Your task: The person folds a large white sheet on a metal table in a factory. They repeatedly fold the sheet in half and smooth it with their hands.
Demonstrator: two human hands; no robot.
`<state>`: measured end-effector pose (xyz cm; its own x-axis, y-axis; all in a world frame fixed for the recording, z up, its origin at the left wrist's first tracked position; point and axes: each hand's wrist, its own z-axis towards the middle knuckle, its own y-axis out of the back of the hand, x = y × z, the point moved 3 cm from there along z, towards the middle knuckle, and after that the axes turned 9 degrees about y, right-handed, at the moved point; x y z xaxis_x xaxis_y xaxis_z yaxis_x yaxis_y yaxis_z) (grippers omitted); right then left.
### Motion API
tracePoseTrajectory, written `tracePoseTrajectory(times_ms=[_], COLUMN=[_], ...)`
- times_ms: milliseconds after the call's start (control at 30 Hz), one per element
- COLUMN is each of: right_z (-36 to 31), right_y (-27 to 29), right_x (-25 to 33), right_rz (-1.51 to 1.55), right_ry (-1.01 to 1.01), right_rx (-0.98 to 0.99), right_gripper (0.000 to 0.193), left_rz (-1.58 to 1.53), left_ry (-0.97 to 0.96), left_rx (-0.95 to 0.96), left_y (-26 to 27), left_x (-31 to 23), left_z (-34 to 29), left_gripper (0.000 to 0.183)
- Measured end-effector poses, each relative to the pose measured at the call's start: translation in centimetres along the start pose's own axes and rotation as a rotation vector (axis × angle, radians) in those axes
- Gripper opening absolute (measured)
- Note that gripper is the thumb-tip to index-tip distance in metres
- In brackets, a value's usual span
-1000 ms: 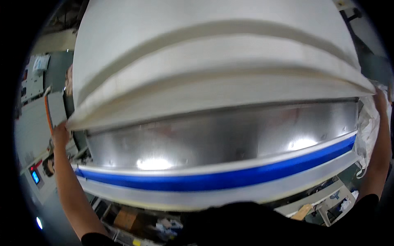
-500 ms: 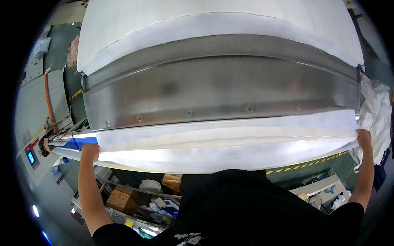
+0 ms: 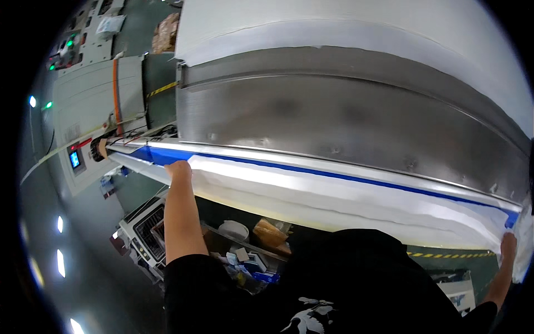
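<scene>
A long white cloth [image 3: 334,192] lies spread lengthwise in front of me along a ledge, its near part sagging in folds. My left hand [image 3: 179,168] is closed on the cloth's left end. At the far right, my right hand [image 3: 508,243] is closed at the other end, its fingers small and partly hidden. A blue strip [image 3: 289,165] shows along the cloth's far edge and past my left hand. Beyond it rises a wide, bare metal panel [image 3: 334,108], and a large white sheet [image 3: 361,25] covers the surface behind that.
To the left stands a pale machine cabinet [image 3: 100,92] with a small lit screen [image 3: 75,160] and an orange hose [image 3: 116,92]. Below the ledge are a white tub [image 3: 233,230] and a brown package [image 3: 271,234]. Yellow-black tape [image 3: 450,255] marks the floor at right.
The view has turned, shifting the machine rightward. Both hands have drawn the cloth nearer to me and lower, off the metal panel's lower edge, uncovering the blue strip along its length.
</scene>
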<state>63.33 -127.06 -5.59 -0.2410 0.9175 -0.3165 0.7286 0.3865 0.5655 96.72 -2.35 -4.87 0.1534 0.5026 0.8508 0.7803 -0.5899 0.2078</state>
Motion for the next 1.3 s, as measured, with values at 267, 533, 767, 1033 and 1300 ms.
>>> tracePoseTrajectory(times_ms=[267, 533, 767, 1033, 1300], right_z=[2.5, 5.3, 6.3, 1.7, -5.9], right_y=[3.5, 16.3, 16.1, 28.5, 33.1], right_x=[5.4, 13.7, 17.5, 35.8, 51.7], right_rz=[0.281, 0.366, 0.416, 1.445, 1.153], right_ry=[-0.066, 0.022, -0.111, 0.237, 0.649], right_rx=[0.218, 0.434, -0.039, -0.466, -0.041], right_gripper=[0.033, 0.049, 0.019, 0.013, 0.019], left_rz=[-0.727, -0.955, -1.454, -1.249, -1.433], left_ry=[0.142, -0.088, -0.354, -1.137, -0.942], left_rx=[-0.442, -0.599, -0.516, -0.327, 0.355], left_y=[-0.9, 6.4, 8.6, 11.6, -0.9], left_x=[1.6, -6.9, -11.2, -16.2, -14.6], left_z=[1.3, -11.5, -23.2, -38.5, -38.4], left_gripper=[0.028, 0.026, 0.02, 0.018, 0.021])
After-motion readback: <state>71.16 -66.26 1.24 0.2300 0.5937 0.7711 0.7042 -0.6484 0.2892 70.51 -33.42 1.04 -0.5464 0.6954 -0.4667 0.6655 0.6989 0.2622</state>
